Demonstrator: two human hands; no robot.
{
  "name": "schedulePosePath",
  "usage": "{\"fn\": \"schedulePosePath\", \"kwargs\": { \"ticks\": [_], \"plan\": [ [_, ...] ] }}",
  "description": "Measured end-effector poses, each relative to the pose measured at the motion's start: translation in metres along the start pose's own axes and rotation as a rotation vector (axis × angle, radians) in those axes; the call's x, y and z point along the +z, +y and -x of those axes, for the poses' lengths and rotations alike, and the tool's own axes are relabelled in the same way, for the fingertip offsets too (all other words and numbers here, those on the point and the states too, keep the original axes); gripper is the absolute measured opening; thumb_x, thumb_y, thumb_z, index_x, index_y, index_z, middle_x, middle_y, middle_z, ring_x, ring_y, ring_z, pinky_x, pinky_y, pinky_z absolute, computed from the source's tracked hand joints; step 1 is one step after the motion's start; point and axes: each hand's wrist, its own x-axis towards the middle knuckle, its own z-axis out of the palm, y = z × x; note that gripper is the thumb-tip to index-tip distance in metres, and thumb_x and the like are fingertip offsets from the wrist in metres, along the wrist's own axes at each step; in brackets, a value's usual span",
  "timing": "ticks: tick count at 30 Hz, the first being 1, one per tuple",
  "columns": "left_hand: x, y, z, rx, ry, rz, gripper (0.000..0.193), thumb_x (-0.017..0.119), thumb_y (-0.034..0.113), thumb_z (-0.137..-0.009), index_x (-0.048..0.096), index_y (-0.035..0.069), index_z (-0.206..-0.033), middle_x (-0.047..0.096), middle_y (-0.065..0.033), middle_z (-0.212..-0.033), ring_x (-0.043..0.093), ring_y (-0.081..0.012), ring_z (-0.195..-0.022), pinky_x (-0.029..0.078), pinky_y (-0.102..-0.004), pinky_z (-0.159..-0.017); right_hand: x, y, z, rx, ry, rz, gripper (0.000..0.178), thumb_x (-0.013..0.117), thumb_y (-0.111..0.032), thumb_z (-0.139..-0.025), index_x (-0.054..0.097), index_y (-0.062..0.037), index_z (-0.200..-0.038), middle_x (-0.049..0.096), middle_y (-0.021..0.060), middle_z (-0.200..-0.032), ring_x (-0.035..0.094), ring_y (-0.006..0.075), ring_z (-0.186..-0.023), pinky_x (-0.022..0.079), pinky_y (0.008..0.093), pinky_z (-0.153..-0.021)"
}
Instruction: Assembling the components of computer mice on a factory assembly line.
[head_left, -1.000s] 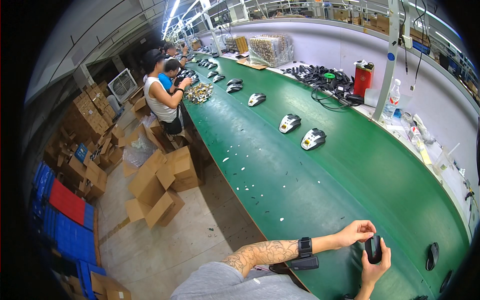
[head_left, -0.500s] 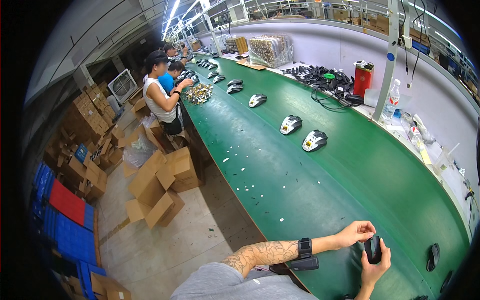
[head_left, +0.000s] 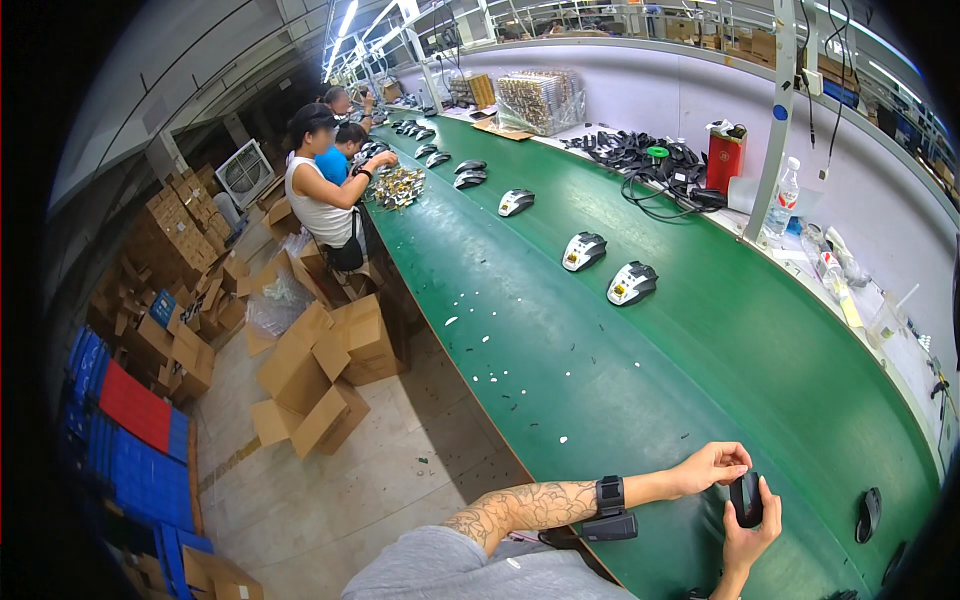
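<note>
far left, stacked blue and red slabs (head_left: 130, 400) on the floor; then brown cardboard boxes (head_left: 310, 395), flaps up, beside the left edge of the long green workbench (head_left: 720, 350). co-worker in a white sleeveless top (head_left: 318, 190) at that same edge, far end, one arm out toward a heap of small gold and white parts (head_left: 397, 187) lying by the edge. white flecks (head_left: 485, 339) scattered nearer, along the left half. loose row of white-and-black computer mice (head_left: 583, 251) down the bench's middle, well apart at the near end. black strapped wrist device (head_left: 610, 497) on the person's left forearm. tangle of black parts and cable (head_left: 655, 160) beyond the bench's right edge. left hand (head_left: 712, 466): thumb and fingertips drawn together at the upper end of a black, rounded, oval shell (head_left: 745, 500); cannot tell whether they pinch its rim or something small. shell held up over the bench's near end. right hand (head_left: 752, 540) pinches the shell's sides between thumb and fingers. dark mouse-shaped piece (head_left: 868, 515) farther right, near the bench's right edge.
</note>
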Motion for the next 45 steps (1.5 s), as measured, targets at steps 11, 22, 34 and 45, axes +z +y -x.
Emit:
{"fn": "schedulePosePath", "kwargs": {
  "ticks": [11, 22, 34, 45],
  "plan": [
    [0.0006, 0.0003, 0.0003, -0.01, 0.002, -0.007, 0.016, 0.056, 0.022, -0.089, 0.054, 0.006, -0.094, 0.053, 0.0036, -0.083, 0.044, -0.0042, -0.073, 0.038, -0.0206, -0.066, 0.0002, 0.0006, -0.0003, 0.001, -0.002, -0.014, 0.05, 0.069, -0.005, -0.058, 0.058, 0.0022, -0.107, 0.052, 0.0101, -0.077, 0.051, 0.0227, -0.069, 0.042, 0.0316, -0.064],
    [-0.0007, -0.0016, 0.0002, -0.008, -0.003, -0.008, 0.016, 0.055, 0.021, -0.09, 0.054, 0.006, -0.093, 0.052, 0.0041, -0.08, 0.043, -0.0046, -0.071, 0.037, -0.0209, -0.065, 0.0006, -0.0004, -0.0003, -0.014, 0.009, -0.007, 0.051, 0.069, -0.005, -0.058, 0.058, 0.0018, -0.106, 0.052, 0.0102, -0.077, 0.051, 0.023, -0.069, 0.042, 0.032, -0.065],
    [-0.0013, -0.0009, 0.0008, -0.022, -0.01, -0.011, 0.016, 0.054, 0.023, -0.091, 0.054, 0.008, -0.094, 0.054, 0.0043, -0.082, 0.045, -0.0039, -0.073, 0.039, -0.0209, -0.066, 0.0002, -0.0013, -0.0006, -0.024, -0.004, -0.013, 0.051, 0.069, -0.006, -0.058, 0.058, 0.0018, -0.107, 0.053, 0.0101, -0.078, 0.051, 0.023, -0.07, 0.042, 0.0319, -0.065],
    [-0.0008, -0.0013, 0.0011, -0.023, -0.003, -0.027, 0.016, 0.052, 0.023, -0.092, 0.053, 0.007, -0.095, 0.057, 0.0032, -0.086, 0.05, -0.0042, -0.079, 0.041, -0.0211, -0.07, 0.0011, 0.0022, 0.0, -0.007, -0.017, -0.045, 0.05, 0.069, -0.006, -0.057, 0.059, 0.0015, -0.106, 0.054, 0.0104, -0.077, 0.051, 0.0231, -0.07, 0.042, 0.0316, -0.065]
  ]
}}
